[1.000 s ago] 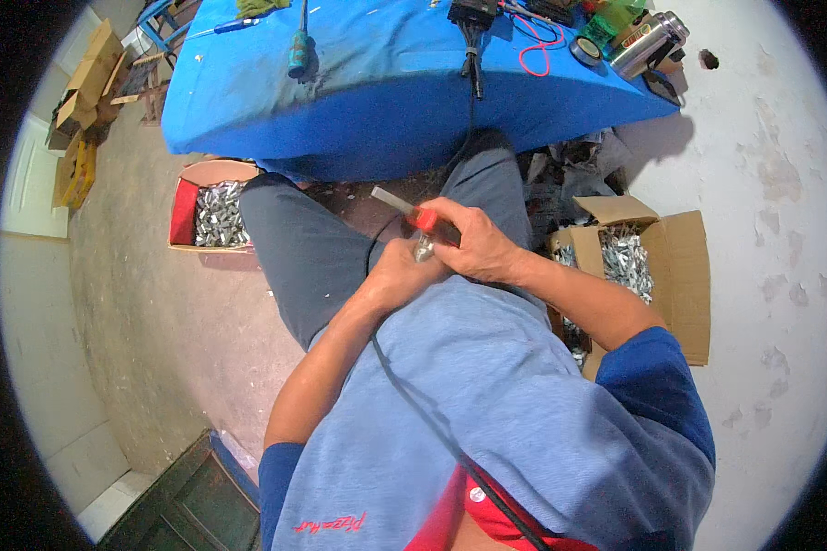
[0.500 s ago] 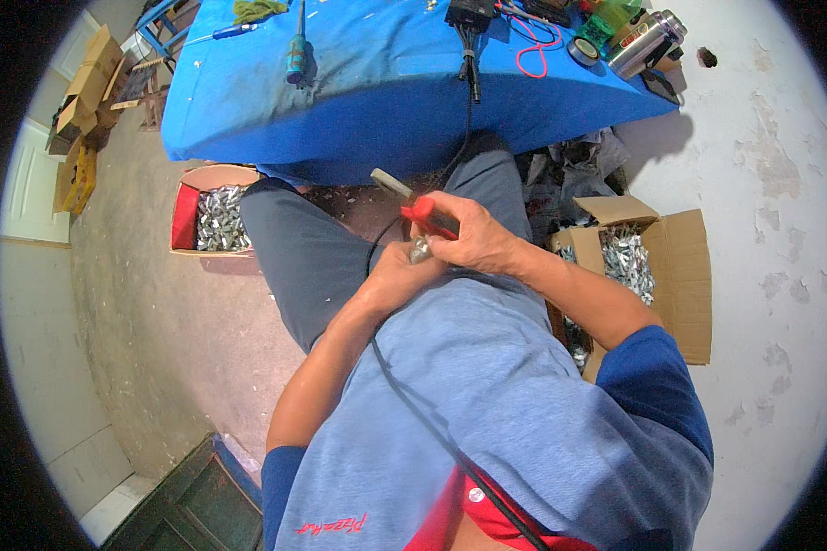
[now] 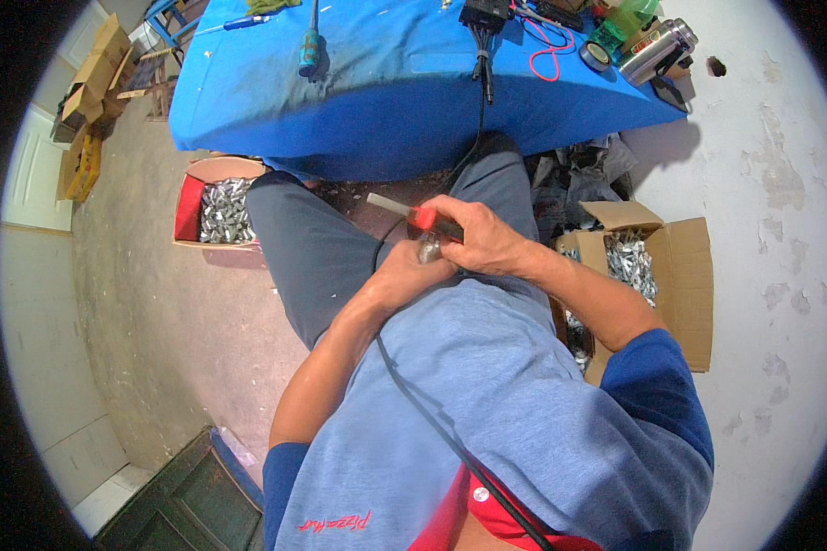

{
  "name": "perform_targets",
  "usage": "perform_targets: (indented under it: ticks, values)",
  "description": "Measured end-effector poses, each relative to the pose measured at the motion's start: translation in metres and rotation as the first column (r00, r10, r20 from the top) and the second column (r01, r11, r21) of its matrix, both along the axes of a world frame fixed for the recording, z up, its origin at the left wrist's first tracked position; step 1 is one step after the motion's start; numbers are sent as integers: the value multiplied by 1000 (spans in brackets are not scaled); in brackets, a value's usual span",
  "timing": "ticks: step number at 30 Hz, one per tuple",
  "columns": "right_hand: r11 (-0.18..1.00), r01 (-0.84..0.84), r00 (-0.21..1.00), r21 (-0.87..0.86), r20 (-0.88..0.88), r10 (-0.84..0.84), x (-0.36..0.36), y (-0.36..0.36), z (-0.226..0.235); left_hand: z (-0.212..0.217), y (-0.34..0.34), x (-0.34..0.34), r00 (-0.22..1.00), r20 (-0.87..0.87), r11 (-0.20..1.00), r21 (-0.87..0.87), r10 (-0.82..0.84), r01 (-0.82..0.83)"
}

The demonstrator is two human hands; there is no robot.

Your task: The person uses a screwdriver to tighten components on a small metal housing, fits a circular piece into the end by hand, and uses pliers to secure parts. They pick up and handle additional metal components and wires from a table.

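Right hand (image 3: 482, 243) grips a red-handled cutter with pale blade (image 3: 412, 213); left hand (image 3: 412, 274) closes around a small shiny metal piece (image 3: 429, 248) in the lap

Head camera — looks steeply down; lap (image 3: 358, 248) close

Blue tablecloth (image 3: 386, 101), red-handled tool (image 3: 423, 218), grey trousers (image 3: 312, 248), brown cardboard boxes (image 3: 685, 275) of silvery parts.

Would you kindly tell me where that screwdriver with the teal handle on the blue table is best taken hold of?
Take the screwdriver by its thick teal handle, from above, fingers closing across it from either side. It lies flat on the blue table, handle towards the person, thin shaft pointing away, with bare cloth on both sides.
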State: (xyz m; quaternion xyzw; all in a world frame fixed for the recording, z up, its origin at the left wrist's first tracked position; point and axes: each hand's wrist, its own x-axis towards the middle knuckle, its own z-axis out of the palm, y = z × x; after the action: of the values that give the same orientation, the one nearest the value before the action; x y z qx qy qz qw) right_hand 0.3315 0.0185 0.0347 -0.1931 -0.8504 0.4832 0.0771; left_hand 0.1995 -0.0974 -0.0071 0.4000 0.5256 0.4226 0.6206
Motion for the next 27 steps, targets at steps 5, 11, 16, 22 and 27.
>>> perform_targets:
  ticks: [5, 11, 16, 22, 27]
  values:
    - [993, -38, 999, 115, -14, 40, 2, 5, 5, -3, -4, -2, 999, 32, 1000, -17, -8, 9]
    - [978, -145, 989, 147, -10, 148, 4, 11, 7, 8, -8, 2, 997, 72, 1000, 18, 4, -6]
    - [969, -213, 974, 126, -44, 220, 2, 9, 15, 16, -15, 4, 976, 216, 999, 6, 37, -39]
    - [920, -269, 938, 284, -138, 317, -1, 12, 23, 15, -17, 1, 956, 288, 995, -95, 60, -34]
    - [947, -255, 947, 198, -148, 286, -4, 12, 21, 21, -17, -2, 887, 452, 988, -153, 91, -24]
